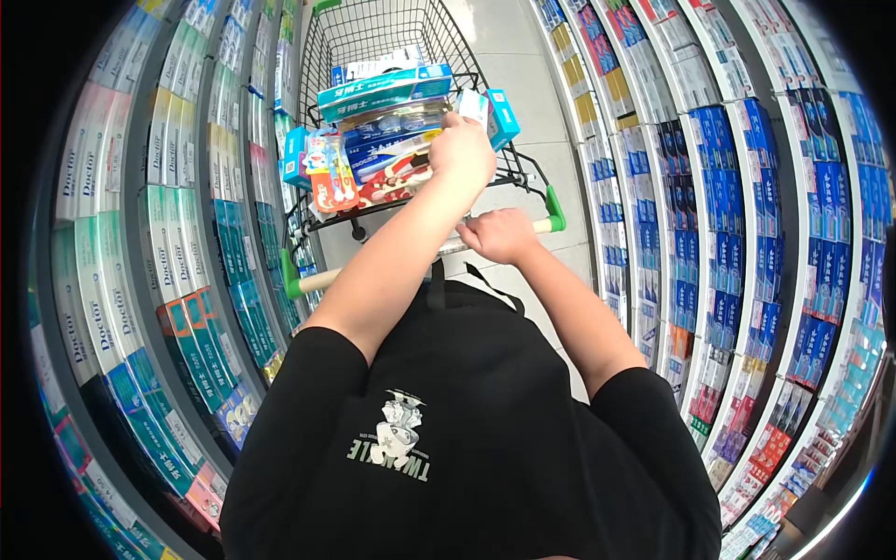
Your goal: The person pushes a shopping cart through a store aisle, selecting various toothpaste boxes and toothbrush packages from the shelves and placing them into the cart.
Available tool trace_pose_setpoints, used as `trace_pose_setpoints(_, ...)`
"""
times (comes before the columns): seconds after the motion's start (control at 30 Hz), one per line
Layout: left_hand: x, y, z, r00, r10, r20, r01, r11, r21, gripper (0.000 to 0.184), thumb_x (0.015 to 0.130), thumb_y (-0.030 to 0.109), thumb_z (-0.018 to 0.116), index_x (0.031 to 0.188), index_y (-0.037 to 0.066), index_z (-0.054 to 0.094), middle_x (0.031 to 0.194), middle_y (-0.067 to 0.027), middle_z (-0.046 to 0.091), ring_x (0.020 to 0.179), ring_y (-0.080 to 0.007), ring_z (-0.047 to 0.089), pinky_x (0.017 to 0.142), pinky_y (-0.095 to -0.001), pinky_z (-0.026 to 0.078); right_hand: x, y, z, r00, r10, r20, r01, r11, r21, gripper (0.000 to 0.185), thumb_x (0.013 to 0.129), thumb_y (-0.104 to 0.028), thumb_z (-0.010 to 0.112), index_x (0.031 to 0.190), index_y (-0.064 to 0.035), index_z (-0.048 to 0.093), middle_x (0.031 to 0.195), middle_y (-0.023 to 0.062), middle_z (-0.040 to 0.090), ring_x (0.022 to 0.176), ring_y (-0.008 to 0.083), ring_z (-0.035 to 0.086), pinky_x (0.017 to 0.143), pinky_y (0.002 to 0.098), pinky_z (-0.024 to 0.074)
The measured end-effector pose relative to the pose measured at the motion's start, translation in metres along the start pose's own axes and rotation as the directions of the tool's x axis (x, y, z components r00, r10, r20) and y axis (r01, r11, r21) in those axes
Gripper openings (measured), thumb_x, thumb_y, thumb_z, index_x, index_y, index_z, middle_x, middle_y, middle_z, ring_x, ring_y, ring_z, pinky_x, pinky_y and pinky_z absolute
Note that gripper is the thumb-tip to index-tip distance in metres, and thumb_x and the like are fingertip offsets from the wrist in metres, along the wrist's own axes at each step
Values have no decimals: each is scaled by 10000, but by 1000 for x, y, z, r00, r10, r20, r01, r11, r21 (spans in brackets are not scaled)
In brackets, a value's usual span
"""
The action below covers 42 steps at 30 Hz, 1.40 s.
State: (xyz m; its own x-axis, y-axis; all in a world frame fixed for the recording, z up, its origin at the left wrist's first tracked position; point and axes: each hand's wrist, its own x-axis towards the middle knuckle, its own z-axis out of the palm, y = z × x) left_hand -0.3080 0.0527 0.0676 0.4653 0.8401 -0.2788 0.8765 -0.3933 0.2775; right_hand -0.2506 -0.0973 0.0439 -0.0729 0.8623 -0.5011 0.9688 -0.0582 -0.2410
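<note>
Two bare hands: both are seen at a wire shopping cart (373, 30), from above, in an aisle between stocked shelves.
Left hand (464, 149): stretched forward over the goods in the near part of the cart. Its fingers are bent and close together, partly hidden by the hand itself; whether anything is pinched cannot be told. A white box (473, 105) is just beside the fingertips.
Right hand (502, 235): closed on the handlebar (546, 226), with the fingers curled around it and pressed together.
Packages in the cart: a teal box (383, 93) is laid across the pile, a blue package (397, 152) lies nearer the handlebar, and a red and orange pouch (330, 177) is propped at the left. Red and white packaging (387, 189) is seen beneath.
Cart filling: several packages have already been gathered into the near part, while bare mesh is seen farther forward. Whether the pile is complete or its arrangement finished cannot be told.
Aisle sides: tall boxes (166, 247) are lined up at the left, and blue boxes (719, 187) at the right.
</note>
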Motion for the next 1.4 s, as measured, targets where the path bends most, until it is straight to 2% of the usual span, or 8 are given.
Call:
trace_pose_setpoints(0.27, -4, 13, 12, 997, 70, 41, -60, 974, -217, 849, 928, 562, 681, 1465, -59, 466, 1348, -278, 546, 1100, -377, 723, 854, -450, 625, 2, 4, 3, 1000, -3, -4, 3, 1000, 10, 611, 1051, -543, 399, 792, -151, 789, 838, 135, 766, 847, 337, 744, 800, 479, 570)
trace_pose_setpoints(0.4, -31, -7, 10, 978, 114, -175, -168, 928, -332, 811, 939, 548, 686, 1522, 37, 449, 1392, -255, 538, 1060, -371, 733, 837, -457, 618, 3, 7, 3, 1000, -6, 3, 6, 1000, 11, 619, 1050, -550, 396, 782, -142, 777, 848, 136, 767, 851, 338, 744, 811, 481, 568)
trace_pose_setpoints(0.5, -68, -53, -6, 925, 160, -344, -306, 851, -427, 650, 955, 499, 690, 1420, 62, 572, 1279, -179, 654, 992, -312, 751, 798, -416, 612, 7, 11, 0, 1000, -10, 11, 10, 1000, 11, 614, 1050, -550, 398, 791, -135, 769, 846, 137, 764, 856, 342, 741, 813, 487, 566)
trace_pose_setpoints(0.6, -116, -120, -15, 937, 71, -342, -209, 899, -385, 263, 951, 348, 734, 986, 87, 732, 877, -90, 738, 822, -289, 735, 709, -409, 574, 10, 18, -2, 1000, -17, -8, 18, 1000, 13, 603, 1049, -545, 403, 803, -130, 764, 839, 140, 760, 850, 350, 735, 798, 498, 563)
trace_pose_setpoints(0.7, -148, -190, 1, 939, 19, -342, -71, 987, -142, 303, 968, 333, 713, 798, 85, 681, 814, -93, 721, 771, -305, 713, 642, -426, 550, 14, 28, -5, 1000, -22, -15, 23, 1000, 14, 596, 1045, -544, 408, 812, -119, 755, 831, 148, 754, 837, 357, 725, 776, 511, 557)
trace_pose_setpoints(0.83, -153, -216, 14, 972, -67, -223, 41, 992, -121, 466, 1004, 421, 616, 680, 87, 641, 722, -123, 681, 683, -342, 688, 601, -479, 537, 21, 37, -15, 1000, -10, -10, 10, 1000, 3, 591, 1041, -539, 408, 823, -112, 754, 844, 155, 753, 847, 372, 722, 787, 517, 557)
trace_pose_setpoints(0.93, -141, -208, 23, 919, -31, -393, -32, 988, -152, 479, 995, 435, 620, 673, 80, 635, 709, -129, 680, 671, -353, 687, 620, -493, 548, 30, 44, -22, 999, 36, -26, -37, 999, -25, 600, 1034, -551, 408, 823, -105, 750, 876, 174, 753, 872, 382, 721, 806, 521, 557)
trace_pose_setpoints(1.4, -48, -199, 14, 906, -73, -417, 8, 988, -156, 450, 1005, 377, 590, 672, 80, 640, 686, -120, 673, 646, -340, 683, 604, -484, 546, 110, 103, -59, 983, -31, -183, 20, 998, -60, 500, 1015, -471, 498, 821, -94, 762, 829, 187, 740, 826, 401, 714, 777, 529, 560)
